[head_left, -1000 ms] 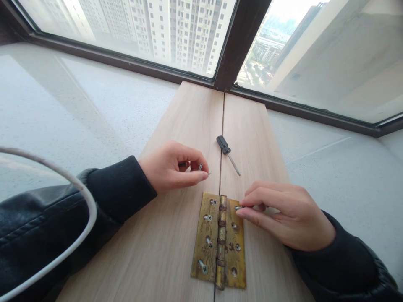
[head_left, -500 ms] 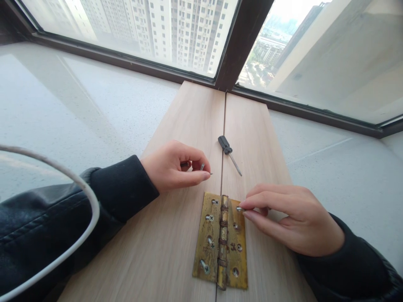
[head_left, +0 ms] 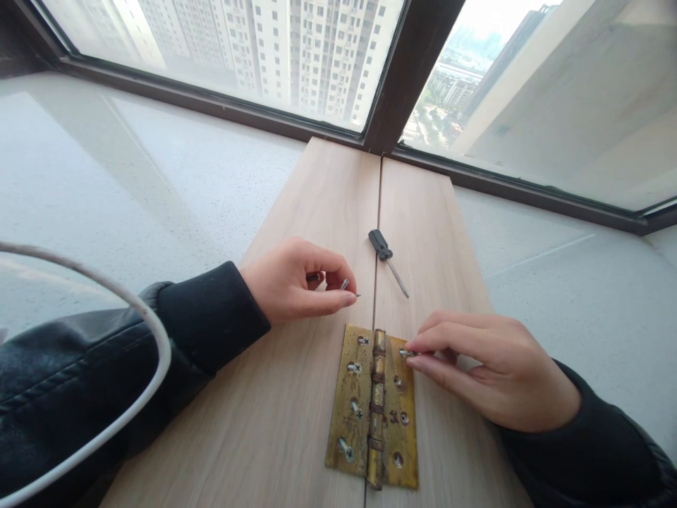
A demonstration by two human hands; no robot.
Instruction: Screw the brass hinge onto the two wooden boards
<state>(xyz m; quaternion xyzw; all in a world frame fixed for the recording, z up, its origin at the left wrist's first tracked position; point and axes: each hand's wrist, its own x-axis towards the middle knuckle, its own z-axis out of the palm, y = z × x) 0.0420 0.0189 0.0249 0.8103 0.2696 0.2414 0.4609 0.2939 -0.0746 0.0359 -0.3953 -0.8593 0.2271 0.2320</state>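
Observation:
A worn brass hinge (head_left: 346,398) lies opened flat across the seam of two wooden boards (head_left: 275,395). Cross-head screws (head_left: 357,368) stand in the several holes of its left leaf. At the top hole of the right leaf, my right hand (head_left: 491,363) pinches a screw (head_left: 406,352) between thumb and fingertips; the other holes of that leaf hold no screw. My left hand (head_left: 301,279), above the hinge, is curled around several loose screws (head_left: 345,283), with one tip poking past the thumb. A small screwdriver (head_left: 381,245) with a dark handle rests beyond the hinge, crossing the seam.
A white cable (head_left: 153,331) loops over my left sleeve. The boards sit on a pale speckled sill (head_left: 201,176) and reach the dark window frame (head_left: 391,77) at the back. Tall buildings show through the glass.
The screw in my right fingers has tilted slightly at the top right hole. A screw in my left hand leans more. The whole view has shifted a little.

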